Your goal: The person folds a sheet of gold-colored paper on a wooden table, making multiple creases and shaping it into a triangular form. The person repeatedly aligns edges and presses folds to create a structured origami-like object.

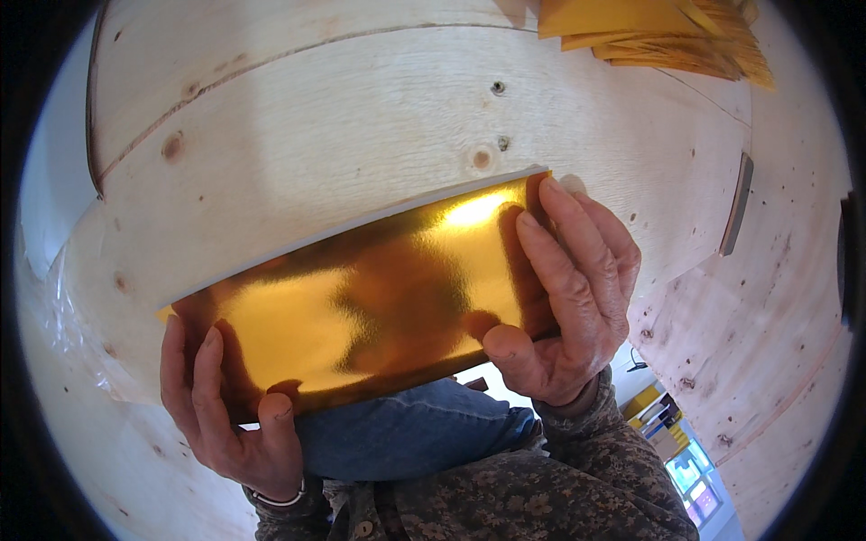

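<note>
A shiny gold foil sheet (361,298), long and rectangular, is held between both hands above the pale wooden table (379,126). It tilts, its right end farther from me than its left. Along its far edge runs a narrow whitish strip (361,225). My left hand (230,419) closes on the left end, thumb on the near side and fingers on the face. At the right end my right hand (573,298) grips it the same way, fingertips reaching the far corner. Dark reflections cover the foil's middle. Its underside is hidden.
A fanned stack of yellow-gold flat pieces (658,36) lies at the far right. A dark strip (737,205) sits at the table's right edge. Clear plastic (81,334) shows at the left. My denim-covered leg (415,428) is below the foil; a lit screen (693,482) glows at lower right.
</note>
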Demonstrator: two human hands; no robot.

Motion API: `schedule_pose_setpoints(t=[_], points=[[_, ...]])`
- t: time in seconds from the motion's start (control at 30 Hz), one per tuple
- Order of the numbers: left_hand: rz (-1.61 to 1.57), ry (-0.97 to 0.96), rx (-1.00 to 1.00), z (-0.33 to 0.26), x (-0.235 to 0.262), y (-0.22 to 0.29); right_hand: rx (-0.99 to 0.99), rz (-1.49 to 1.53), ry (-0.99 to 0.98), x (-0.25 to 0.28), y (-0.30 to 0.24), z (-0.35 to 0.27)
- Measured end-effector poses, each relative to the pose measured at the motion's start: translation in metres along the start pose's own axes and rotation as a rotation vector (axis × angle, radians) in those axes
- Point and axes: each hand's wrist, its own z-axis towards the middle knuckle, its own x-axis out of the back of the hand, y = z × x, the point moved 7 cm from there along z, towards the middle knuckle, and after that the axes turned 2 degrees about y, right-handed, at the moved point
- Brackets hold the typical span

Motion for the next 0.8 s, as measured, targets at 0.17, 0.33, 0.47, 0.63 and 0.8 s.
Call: schedule_pose_setpoints(t=[0.17,0.33,0.47,0.63,0.8], points=[[-0.007,0.001,0.007,-0.0002,-0.0002,0.0001,-0.009,-0.006,-0.004,0.0003,-0.001,0.0004],[-0.023,0.013,0.012,-0.0005,-0.0007,-0.001,0.002,-0.006,-0.006,-0.0002,-0.0006,0.0009],[0.01,0.003,-0.002,-0.0005,0.0002,-0.0007,-0.002,0.001,-0.013,-0.0004,-0.0005,0.0007],[-0.017,-0.018,0.009,-0.0011,-0.0005,-0.0003,-0.01,-0.009,-0.036,-0.0003,-0.0012,0.001],[-0.01,-0.059,-0.026,-0.0009,-0.0007,0.001,-0.017,-0.01,-0.064,-0.0004,-0.0016,0.001]])
